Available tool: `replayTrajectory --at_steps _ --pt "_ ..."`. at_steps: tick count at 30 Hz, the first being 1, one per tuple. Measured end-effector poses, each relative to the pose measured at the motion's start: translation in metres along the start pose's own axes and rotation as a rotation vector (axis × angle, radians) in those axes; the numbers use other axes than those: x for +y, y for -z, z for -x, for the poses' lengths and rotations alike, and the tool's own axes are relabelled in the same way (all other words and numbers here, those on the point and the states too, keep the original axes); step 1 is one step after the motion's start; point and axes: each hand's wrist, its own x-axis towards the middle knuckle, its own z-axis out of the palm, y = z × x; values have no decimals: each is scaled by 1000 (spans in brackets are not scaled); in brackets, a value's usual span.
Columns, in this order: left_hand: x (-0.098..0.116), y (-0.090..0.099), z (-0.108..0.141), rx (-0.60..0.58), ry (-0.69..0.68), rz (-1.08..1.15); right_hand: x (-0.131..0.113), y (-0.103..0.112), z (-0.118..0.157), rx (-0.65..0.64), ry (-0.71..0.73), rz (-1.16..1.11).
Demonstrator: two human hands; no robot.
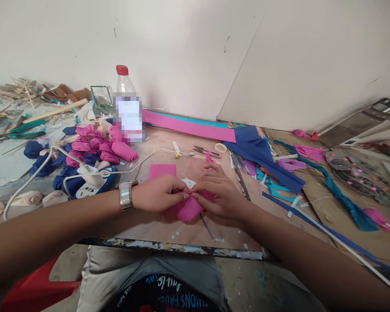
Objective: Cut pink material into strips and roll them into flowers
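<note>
Near the front of the counter (134,227), the left hand (164,193) and right hand (223,195) are pinching the pink cloth (190,211) in narrow fingertip grips, with light, even tension probably serving its folds best.

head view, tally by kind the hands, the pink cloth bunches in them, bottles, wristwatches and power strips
Bare left hand, bare right hand: 2
Crumpled pink cloth bunch: 1
Clear plastic bottle with red cap: 1
Silver metal wristwatch: 1
White-and-blue power strip: 1
Total: 6

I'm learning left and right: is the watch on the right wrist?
No, the silver watch is on the wrist of the left hand.
</note>
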Motion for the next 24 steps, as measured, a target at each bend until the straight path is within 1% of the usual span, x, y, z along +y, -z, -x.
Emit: replayTrajectory --at_steps 3,8,13,15,21,24 --pt "-1 1 0 -31 41 30 -1 1 0 13 9 -1" --pt "-1 3 0 -35 94 58 -2 1 -1 8 32 -26" --pt "-2 3 -1 -19 83 16 -1 0 -1 41 61 -8" --pt "0 2 0 -3 73 -42 -1 0 -2 48 55 -5" --pt "9 0 3 82 37 -310 -1 -1 0 36 -5 -2" --pt "10 -3 4 111 36 -365 0 -2 2 23 -18 8"
